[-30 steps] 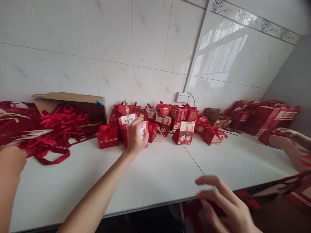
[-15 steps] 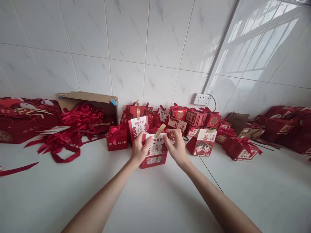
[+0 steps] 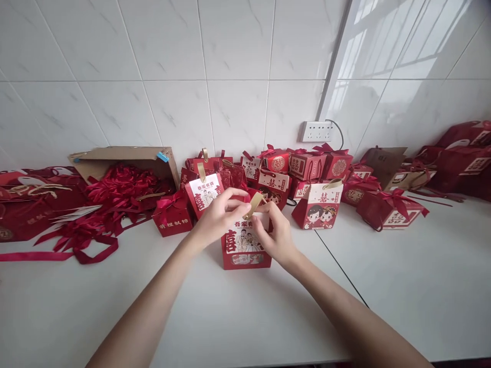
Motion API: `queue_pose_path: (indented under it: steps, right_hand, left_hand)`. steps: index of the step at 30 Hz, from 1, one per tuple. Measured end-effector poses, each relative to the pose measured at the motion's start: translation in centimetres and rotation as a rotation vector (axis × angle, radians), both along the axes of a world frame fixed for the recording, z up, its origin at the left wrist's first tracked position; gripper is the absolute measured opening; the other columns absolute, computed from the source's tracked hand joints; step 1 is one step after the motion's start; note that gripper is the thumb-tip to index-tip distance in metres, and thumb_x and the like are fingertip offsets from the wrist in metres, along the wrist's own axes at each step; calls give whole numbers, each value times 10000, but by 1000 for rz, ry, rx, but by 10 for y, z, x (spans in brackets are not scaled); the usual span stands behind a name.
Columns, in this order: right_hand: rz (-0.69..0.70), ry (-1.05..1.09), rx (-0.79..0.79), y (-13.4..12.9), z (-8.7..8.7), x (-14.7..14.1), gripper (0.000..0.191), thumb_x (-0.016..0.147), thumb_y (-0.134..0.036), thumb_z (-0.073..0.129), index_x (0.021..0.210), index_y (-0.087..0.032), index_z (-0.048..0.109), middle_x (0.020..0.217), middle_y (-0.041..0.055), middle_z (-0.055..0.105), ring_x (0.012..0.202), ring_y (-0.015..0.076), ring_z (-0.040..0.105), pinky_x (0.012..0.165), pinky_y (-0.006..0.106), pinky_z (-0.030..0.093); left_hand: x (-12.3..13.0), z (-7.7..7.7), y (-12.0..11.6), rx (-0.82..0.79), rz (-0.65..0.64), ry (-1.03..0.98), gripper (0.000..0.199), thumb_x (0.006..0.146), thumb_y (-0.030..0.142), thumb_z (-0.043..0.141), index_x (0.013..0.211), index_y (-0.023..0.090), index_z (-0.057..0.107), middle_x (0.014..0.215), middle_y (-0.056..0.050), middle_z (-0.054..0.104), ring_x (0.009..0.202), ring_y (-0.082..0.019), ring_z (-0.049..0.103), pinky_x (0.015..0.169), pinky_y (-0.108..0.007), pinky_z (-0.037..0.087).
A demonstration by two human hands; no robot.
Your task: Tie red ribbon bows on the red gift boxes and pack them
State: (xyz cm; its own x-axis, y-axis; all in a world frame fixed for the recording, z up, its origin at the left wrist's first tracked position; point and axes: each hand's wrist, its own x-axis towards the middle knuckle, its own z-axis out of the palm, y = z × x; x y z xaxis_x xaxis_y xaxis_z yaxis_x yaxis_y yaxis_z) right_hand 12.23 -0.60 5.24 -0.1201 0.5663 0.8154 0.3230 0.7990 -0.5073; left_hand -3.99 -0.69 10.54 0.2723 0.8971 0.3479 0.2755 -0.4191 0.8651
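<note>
A red and white gift box (image 3: 245,259) with printed figures and a small window stands upright on the table in front of me. From its top rises a flat gold ribbon loop (image 3: 254,203). My left hand (image 3: 224,214) pinches this ribbon between thumb and fingertips. Closed at the box's upper right edge, my right hand (image 3: 276,235) has its thumb on the front and its fingers bent by the ribbon's base. Behind my left hand stands a similar gift box (image 3: 205,190) with its own gold loop.
Several red gift boxes (image 3: 301,166) line the tiled wall. Right of my hands sits a box with cartoon figures (image 3: 321,209). To the left, a cardboard box (image 3: 123,153) spills red ribbons (image 3: 118,184) onto the table (image 3: 192,317). A power strip (image 3: 316,131) is on the wall.
My left hand has moved from the box's upper left edge to the gold ribbon. My right hand has shifted lower and inward along the top edge. The view has shifted slightly.
</note>
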Motion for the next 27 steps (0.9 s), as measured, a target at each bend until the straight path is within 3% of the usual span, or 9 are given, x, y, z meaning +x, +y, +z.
queue_pose_path:
  steps: [3, 7, 11, 17, 27]
  right_hand:
    - [20, 38, -14, -2, 1, 0, 35, 863, -230, 504, 872, -197, 513, 802, 17, 567, 718, 141, 537, 648, 281, 422]
    - [1, 132, -145, -6, 3, -2, 197, 815, -321, 603, 745, -206, 461, 708, -20, 546, 645, 121, 499, 611, 258, 404]
    - [-14, 154, -241, -12, 9, -4, 267, 807, -377, 594, 693, -208, 422, 653, -32, 506, 607, 113, 455, 577, 248, 378]
    - [-9, 148, -285, -18, 16, -2, 269, 816, -357, 542, 650, -207, 392, 626, -35, 470, 601, 111, 441, 580, 246, 367]
    - [-77, 104, -274, -17, 15, -1, 313, 779, -413, 582, 639, -206, 394, 602, -38, 469, 562, 103, 417, 540, 235, 357]
  left_hand:
    - [11, 0, -1, 48, 6, -17, 248, 791, 377, 636, 954, 206, 560, 797, -13, 685, 723, -154, 660, 605, -229, 496]
    - [23, -17, -10, 317, 155, -188, 138, 803, 300, 636, 782, 187, 558, 732, 1, 671, 697, -134, 668, 591, -204, 518]
    - [26, -25, -18, 515, 261, -97, 109, 848, 261, 578, 868, 197, 664, 846, -11, 716, 782, -134, 681, 654, -211, 555]
    - [18, -26, -21, 607, 168, 25, 312, 822, 189, 530, 1110, 198, 649, 1063, -55, 697, 933, -188, 661, 823, -322, 570]
    - [17, -31, -18, 738, 129, 20, 402, 797, 98, 560, 1179, 212, 614, 1098, -40, 688, 954, -170, 664, 838, -284, 574]
